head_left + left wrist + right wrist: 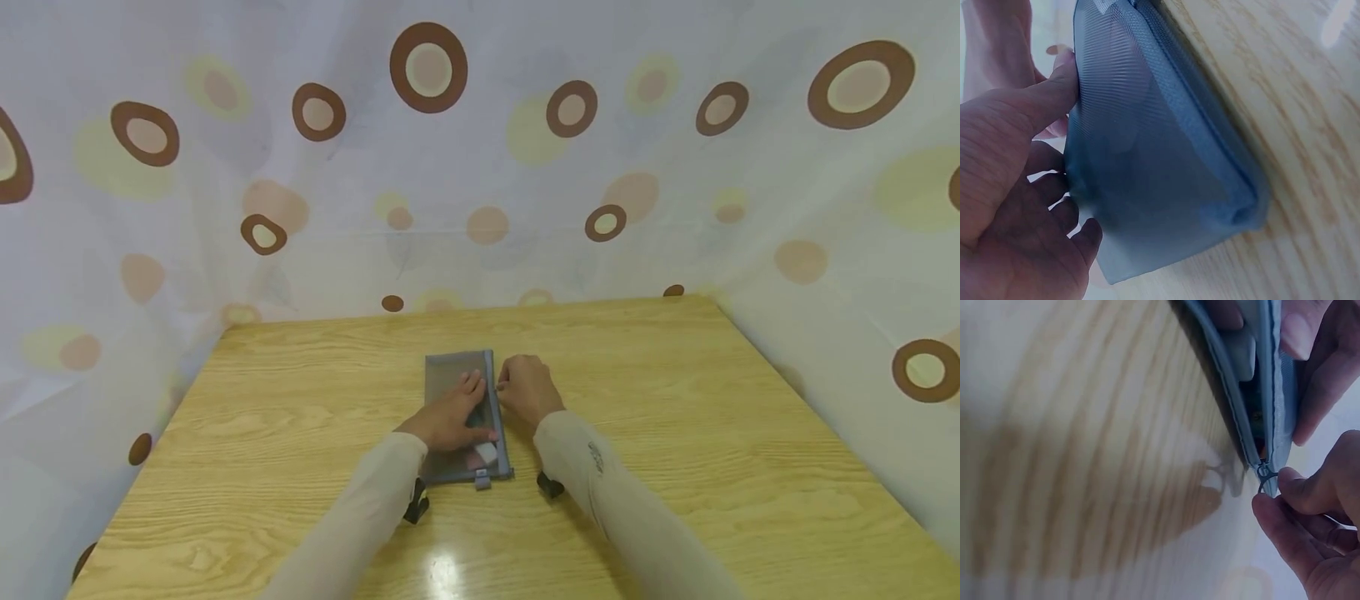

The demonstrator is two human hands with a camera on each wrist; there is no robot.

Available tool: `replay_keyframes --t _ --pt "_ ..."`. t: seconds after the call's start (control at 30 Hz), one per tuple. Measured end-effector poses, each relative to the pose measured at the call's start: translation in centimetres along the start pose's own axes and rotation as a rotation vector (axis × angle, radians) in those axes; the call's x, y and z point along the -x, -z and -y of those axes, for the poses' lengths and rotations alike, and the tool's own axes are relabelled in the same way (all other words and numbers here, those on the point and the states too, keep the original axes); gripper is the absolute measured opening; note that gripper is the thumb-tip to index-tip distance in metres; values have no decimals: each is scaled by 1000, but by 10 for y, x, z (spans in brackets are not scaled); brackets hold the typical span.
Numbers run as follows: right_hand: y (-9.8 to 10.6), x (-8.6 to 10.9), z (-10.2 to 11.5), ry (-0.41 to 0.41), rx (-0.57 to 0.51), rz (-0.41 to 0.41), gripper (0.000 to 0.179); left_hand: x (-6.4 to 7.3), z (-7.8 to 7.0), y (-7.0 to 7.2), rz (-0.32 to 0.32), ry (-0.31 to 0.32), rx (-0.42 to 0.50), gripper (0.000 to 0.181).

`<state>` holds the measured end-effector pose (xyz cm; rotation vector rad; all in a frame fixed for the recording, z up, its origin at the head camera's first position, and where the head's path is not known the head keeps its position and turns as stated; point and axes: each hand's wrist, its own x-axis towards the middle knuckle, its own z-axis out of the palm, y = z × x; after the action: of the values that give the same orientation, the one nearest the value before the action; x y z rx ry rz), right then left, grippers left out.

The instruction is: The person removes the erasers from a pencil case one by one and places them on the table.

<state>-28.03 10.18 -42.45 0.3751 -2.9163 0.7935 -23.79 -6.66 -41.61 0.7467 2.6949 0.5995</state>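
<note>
A grey-blue zippered mesh pouch [447, 371] lies on the wooden table, its zipper edge toward the right. My left hand [452, 414] rests on top of it with fingers spread, pressing it down. Thumb and forefinger of my right hand [528, 390] pinch the ring-shaped zipper pull [1267, 482] at the far end of the zipper. In the right wrist view the mouth of the pouch gapes, and a white block [1242, 355] shows inside beside a pinkish item. Through the mesh near the close end, the same white piece is visible; other contents are unclear.
The wood-grain table [300, 400] extends around the pouch on all sides. A white sheet [480, 167] with brown, peach and yellow circles hangs behind and along both sides. A fabric tab [482, 481] sticks out from the pouch's near end.
</note>
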Motion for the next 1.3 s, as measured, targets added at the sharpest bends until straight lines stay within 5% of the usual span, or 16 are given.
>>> replay_keyframes --t 1.3 --pt "-11 -53 -12 -67 -89 -56 13 4 2 2 14 8 37 88"
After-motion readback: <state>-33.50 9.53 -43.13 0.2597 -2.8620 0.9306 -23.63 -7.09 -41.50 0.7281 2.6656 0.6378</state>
